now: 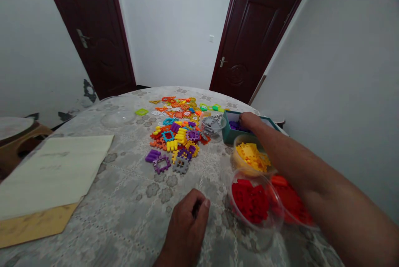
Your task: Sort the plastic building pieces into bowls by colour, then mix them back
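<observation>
My left hand rests on the tablecloth near the front, its fingers curled into a loose fist with nothing showing in it. Stretched forward on the right, my right hand dips into a teal box. Purple plastic pieces lie in that box by my fingers, whose tips are hidden. Beyond my left hand is a mixed pile of building pieces, among them a purple square frame, a grey window piece and a yellow ridged piece.
Under and beside my right arm stand clear tubs of red pieces, orange-red pieces and yellow pieces. A tub of grey pieces is left of the box. Cream paper covers the table's left, near a clear lid.
</observation>
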A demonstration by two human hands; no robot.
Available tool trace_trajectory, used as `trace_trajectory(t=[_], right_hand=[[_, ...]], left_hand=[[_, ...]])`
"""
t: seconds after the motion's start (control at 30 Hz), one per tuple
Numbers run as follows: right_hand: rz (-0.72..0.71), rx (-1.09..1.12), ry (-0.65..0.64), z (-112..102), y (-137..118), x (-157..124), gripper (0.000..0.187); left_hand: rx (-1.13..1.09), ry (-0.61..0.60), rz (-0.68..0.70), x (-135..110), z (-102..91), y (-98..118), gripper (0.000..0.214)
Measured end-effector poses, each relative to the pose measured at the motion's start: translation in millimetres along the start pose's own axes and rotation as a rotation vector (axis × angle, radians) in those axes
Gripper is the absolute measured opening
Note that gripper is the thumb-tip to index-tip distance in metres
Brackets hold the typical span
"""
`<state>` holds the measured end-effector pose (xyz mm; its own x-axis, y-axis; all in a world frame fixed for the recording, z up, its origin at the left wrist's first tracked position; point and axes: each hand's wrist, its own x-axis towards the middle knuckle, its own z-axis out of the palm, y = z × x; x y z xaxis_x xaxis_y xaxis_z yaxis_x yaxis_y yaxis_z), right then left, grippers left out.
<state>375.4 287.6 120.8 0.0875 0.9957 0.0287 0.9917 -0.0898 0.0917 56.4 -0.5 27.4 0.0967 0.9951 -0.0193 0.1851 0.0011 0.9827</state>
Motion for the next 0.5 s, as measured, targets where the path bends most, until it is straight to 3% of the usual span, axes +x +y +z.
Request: trace_trajectory(t=[0.23, 0.37, 0.5], right_hand=[[0.006, 0.021, 0.13, -32.4, -3.4, -0.1, 0.033], [-0.085, 0.063, 0.186, -53.2, -27.5, -3.1, 0.037], [-0.145, 0.099, 0.197, -59.6, -57.2, -14.7, 0.033]], left_hand=[[0.007, 0.015, 0.023, 0.0, 0.7, -2.8, 0.029], [0.023, 0.022, 0.031, -0.7, 0.7, 0.5, 0.029], [0.086, 0.005, 0.052, -0.9, 0.2, 1.5, 0.03]])
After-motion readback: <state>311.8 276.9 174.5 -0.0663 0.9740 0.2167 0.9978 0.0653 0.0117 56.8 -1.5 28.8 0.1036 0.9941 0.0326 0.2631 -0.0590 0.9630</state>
